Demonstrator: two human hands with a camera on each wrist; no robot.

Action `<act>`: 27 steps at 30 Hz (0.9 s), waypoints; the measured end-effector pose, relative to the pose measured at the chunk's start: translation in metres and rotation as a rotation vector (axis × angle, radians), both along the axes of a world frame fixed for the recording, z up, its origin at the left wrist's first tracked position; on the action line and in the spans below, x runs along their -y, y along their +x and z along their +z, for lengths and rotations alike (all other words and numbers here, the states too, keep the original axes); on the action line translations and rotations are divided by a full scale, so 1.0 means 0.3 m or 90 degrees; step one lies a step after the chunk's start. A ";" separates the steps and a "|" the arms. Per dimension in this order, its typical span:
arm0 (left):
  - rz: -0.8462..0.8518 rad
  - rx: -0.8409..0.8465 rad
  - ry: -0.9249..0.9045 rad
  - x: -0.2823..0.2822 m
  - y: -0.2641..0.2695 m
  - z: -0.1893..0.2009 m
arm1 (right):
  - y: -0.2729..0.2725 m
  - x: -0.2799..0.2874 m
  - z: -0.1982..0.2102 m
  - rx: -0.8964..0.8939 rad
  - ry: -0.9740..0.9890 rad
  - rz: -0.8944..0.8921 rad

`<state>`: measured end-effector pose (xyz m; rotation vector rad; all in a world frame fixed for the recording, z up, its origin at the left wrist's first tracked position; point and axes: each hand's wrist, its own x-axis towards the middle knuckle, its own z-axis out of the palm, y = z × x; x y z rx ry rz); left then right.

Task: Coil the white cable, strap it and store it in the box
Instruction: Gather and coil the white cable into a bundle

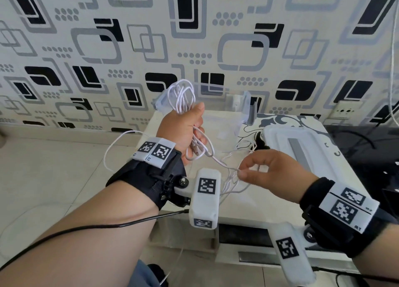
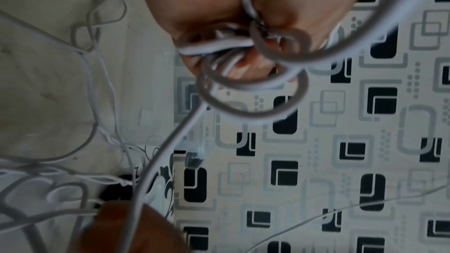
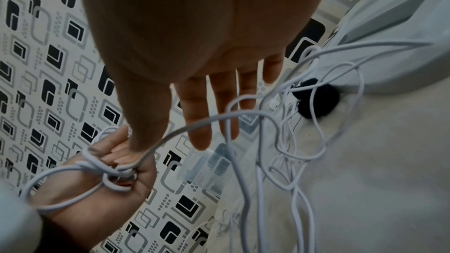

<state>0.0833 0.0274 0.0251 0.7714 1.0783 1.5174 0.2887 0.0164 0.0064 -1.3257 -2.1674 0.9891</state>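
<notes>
From the head view, our left hand (image 1: 185,131) grips the looped white cable (image 1: 183,96) above the table (image 1: 259,204), while our right hand (image 1: 274,174) pinches a slack strand near it. The clear box (image 1: 233,105) behind looks empty. From the left wrist, coils bunch at our fingers (image 2: 243,68). From the right wrist, loose cable tangles on the table; pulling now could knot it tight.
</notes>
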 end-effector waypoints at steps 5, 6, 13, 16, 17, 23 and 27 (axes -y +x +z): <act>0.021 0.042 -0.008 -0.001 -0.040 0.015 | 0.006 -0.001 -0.011 0.049 0.083 -0.021; 0.022 0.048 -0.009 0.000 -0.045 0.016 | 0.007 -0.003 -0.014 0.047 0.096 -0.042; 0.030 0.074 -0.017 0.011 -0.064 0.020 | 0.010 -0.018 -0.029 -0.007 0.124 -0.158; 0.027 0.091 -0.023 0.019 -0.074 0.017 | 0.017 -0.020 -0.019 -0.013 0.116 -0.175; 0.028 0.097 -0.023 0.022 -0.078 0.017 | 0.019 -0.023 -0.017 -0.016 0.112 -0.179; 0.033 0.115 -0.028 0.028 -0.090 0.019 | 0.009 -0.015 -0.017 -0.040 0.171 -0.204; 0.042 0.098 -0.022 0.029 -0.091 0.021 | 0.008 -0.024 -0.007 -0.049 0.258 -0.219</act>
